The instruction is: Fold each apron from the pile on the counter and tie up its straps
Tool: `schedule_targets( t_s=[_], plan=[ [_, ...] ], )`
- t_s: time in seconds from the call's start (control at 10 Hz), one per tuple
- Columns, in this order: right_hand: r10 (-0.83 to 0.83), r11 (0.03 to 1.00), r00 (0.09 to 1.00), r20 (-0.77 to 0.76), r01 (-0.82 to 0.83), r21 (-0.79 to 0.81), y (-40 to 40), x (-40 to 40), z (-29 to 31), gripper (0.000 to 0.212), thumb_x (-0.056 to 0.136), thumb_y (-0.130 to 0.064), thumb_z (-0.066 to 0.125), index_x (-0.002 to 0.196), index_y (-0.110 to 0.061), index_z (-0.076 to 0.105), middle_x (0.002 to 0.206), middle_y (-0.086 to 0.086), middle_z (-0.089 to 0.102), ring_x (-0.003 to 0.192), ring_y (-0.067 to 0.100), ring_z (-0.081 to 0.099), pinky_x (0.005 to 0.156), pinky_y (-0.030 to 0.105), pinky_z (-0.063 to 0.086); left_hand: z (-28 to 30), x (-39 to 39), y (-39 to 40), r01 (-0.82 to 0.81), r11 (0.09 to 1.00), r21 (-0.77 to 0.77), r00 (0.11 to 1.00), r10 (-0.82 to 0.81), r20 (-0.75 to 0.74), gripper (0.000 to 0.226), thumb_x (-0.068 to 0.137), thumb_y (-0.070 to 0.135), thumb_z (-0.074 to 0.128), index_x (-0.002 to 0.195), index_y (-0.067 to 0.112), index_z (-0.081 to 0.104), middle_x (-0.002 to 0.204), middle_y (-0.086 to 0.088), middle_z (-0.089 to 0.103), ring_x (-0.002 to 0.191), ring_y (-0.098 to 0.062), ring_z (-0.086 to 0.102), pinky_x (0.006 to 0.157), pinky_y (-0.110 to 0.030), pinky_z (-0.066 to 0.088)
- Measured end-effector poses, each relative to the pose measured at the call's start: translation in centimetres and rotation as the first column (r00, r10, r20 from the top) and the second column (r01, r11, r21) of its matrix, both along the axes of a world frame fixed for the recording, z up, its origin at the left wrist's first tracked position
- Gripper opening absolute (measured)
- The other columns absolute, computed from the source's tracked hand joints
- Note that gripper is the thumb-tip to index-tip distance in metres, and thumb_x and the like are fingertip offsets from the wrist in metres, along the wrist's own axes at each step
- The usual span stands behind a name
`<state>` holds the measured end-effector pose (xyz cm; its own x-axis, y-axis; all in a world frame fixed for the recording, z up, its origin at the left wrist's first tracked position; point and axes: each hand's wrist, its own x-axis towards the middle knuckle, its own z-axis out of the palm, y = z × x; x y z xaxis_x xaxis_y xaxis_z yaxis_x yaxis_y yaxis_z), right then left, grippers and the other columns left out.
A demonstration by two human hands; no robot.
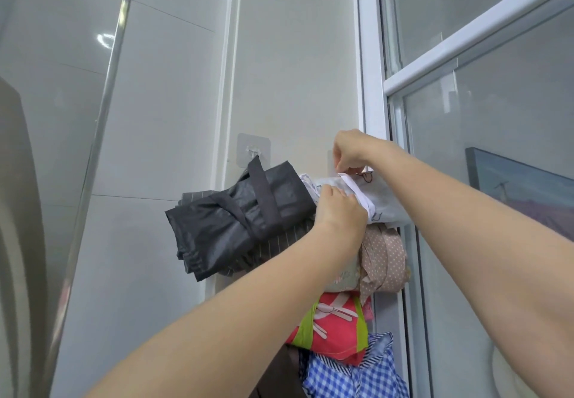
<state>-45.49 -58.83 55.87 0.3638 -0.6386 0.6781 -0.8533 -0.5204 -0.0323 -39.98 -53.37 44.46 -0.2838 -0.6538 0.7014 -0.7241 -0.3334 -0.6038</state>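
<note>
Your left hand (340, 211) cups the white apron bundle (382, 199) at three o'clock of the black bundle (236, 211); your right hand (351, 152) pinches its strap (349, 177). Seat that loop fully before letting go.

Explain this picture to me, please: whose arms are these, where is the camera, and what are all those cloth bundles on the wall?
There is no machine here. A person wears a camera on the head, so you see their own two arms reaching forward. The bundles are folded aprons tied with their straps, hanging on a tiled wall. The black apron hangs from a clear stick-on hook. Both hands work on a white apron: the left hand grips its cloth, the right hand pinches its strap near the top. Below hang a dotted beige apron, a red one and a blue checked one.
</note>
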Motion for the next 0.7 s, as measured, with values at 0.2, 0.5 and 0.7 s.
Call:
schedule_targets(
  t_s=[0.2, 0.5, 0.7],
  plan=[
    [0.053, 0.998, 0.991, 0.119, -0.051, -0.022, -0.2, -1.2, -2.0, 0.014, 0.082, 0.001, 0.059, 0.085, -0.009, 0.069, 0.087, 0.008, 0.064, 0.082, 0.022, 0.060, 0.069, 0.025, 0.046, -0.7, 0.1, 1.2, 0.030, 1.000, 0.009, 0.999, -0.030, 0.017, 0.042, 0.098, 0.014, 0.038, 0.137, -0.001, 0.031, 0.130, -0.012, 0.047, 0.119, -0.027, 0.046, 0.096, -0.032, 0.032],
    [0.081, 0.981, 0.980, 0.184, -0.046, -0.186, -2.1, -4.1, -5.8, 0.049, 0.093, 0.001, 0.031, 0.131, -0.020, 0.053, 0.117, 0.006, 0.063, 0.121, 0.029, 0.043, 0.098, 0.037, 0.035, -0.7, -0.2, 2.1, -0.076, 0.992, 0.097, 0.991, 0.085, -0.100, 0.060, 0.102, 0.022, 0.025, 0.145, -0.007, -0.005, 0.155, -0.024, 0.003, 0.143, -0.038, 0.005, 0.115, -0.050, 0.002],
    [0.253, 0.931, 0.882, 0.398, -0.111, -0.348, 0.4, -5.7, -5.0, 0.050, 0.089, 0.010, 0.031, 0.126, -0.010, 0.057, 0.120, 0.009, 0.063, 0.121, 0.026, 0.047, 0.100, 0.032, 0.037, -0.4, -0.3, 4.8, 0.165, 0.986, 0.026, 0.978, -0.160, -0.135, 0.062, 0.097, 0.021, 0.035, 0.146, -0.005, 0.007, 0.153, -0.019, 0.018, 0.142, -0.031, 0.015, 0.116, -0.046, 0.006]
  ],
)
